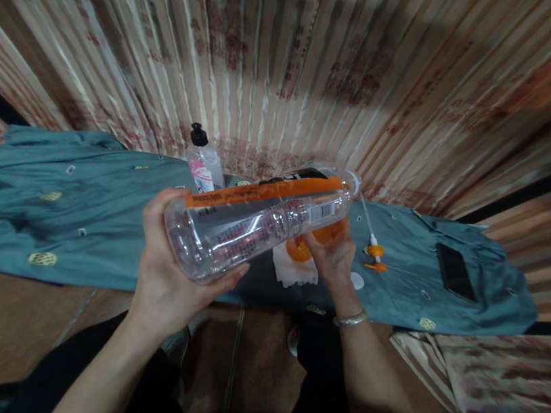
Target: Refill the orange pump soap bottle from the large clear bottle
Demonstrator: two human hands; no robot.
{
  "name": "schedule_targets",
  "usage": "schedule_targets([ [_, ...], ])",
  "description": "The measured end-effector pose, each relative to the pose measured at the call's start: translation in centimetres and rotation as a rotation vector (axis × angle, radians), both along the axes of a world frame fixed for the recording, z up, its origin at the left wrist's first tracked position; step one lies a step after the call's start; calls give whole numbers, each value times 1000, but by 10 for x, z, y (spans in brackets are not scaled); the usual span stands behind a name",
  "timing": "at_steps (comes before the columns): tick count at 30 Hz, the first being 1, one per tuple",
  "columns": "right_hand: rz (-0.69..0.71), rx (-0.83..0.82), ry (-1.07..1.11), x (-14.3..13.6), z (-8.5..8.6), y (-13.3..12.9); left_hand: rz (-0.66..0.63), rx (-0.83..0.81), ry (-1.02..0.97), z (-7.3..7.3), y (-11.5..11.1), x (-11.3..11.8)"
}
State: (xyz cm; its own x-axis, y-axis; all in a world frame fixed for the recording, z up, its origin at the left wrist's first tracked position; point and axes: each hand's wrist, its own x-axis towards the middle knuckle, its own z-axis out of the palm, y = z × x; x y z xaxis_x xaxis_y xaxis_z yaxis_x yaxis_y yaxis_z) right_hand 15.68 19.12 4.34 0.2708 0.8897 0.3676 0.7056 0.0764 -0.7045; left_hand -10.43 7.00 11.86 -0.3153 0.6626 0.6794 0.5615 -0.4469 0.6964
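Observation:
A large clear plastic bottle [257, 228] with an orange and dark label is held slantwise above the table, its uncapped mouth up at the right. My left hand [168, 273] wraps round its base end. Under the neck end, my right hand [337, 259] is closed around an orange item [331, 231], partly hidden by the bottle; I cannot make out its exact kind. Beside that hand lies a white piece of paper or cloth [294, 274] with an orange round patch. An orange pump top [376, 251] with a clear tube rests to the right.
A clear bottle [204, 166] with a black cap and pink label stands at the back left. Green patterned cloth [105, 210] covers the narrow table. A black phone [456, 271] and a white disc [357, 281] lie on the right. Striped curtains [277, 49] hang behind.

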Motion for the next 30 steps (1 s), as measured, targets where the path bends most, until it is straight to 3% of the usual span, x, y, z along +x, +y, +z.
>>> schedule_targets([
  [30, 0, -34, 2, 0, 3, 0, 21, -19, -9, 0, -1, -1],
])
